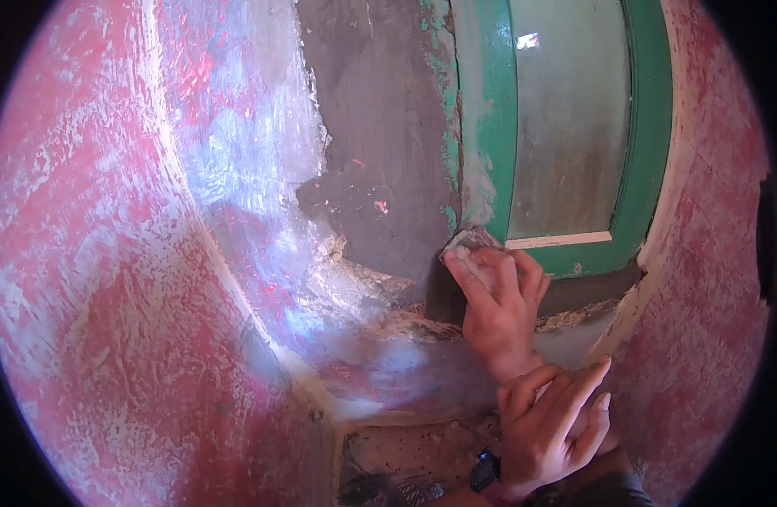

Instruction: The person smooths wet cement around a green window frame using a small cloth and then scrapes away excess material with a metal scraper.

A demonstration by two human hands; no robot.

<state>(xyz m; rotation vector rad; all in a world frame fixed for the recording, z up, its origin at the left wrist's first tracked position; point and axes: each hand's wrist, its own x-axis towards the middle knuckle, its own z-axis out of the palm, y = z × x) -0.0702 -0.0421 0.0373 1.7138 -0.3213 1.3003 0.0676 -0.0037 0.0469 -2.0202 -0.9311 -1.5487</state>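
My right hand (500,308) is closed on a small grey sponge-like piece (475,237), pressed against the wall at the lower left corner of the green window frame (488,127). Fresh grey plaster (376,144) runs down beside the frame, and a darker damp strip (446,296) shows just left of my fingers. My left hand (551,416), with a dark watch (485,470) on its wrist, crosses over my right forearm. Its fingers are apart, two of them stretched to the upper right, and nothing shows in them.
A glass pane (570,127) fills the frame. Under it runs a grey sill strip (587,291) with a rough, broken lower edge. Worn pink wall (76,279) curves in on the left, and more pink wall (701,338) stands at right. Below is a brownish ledge (414,448).
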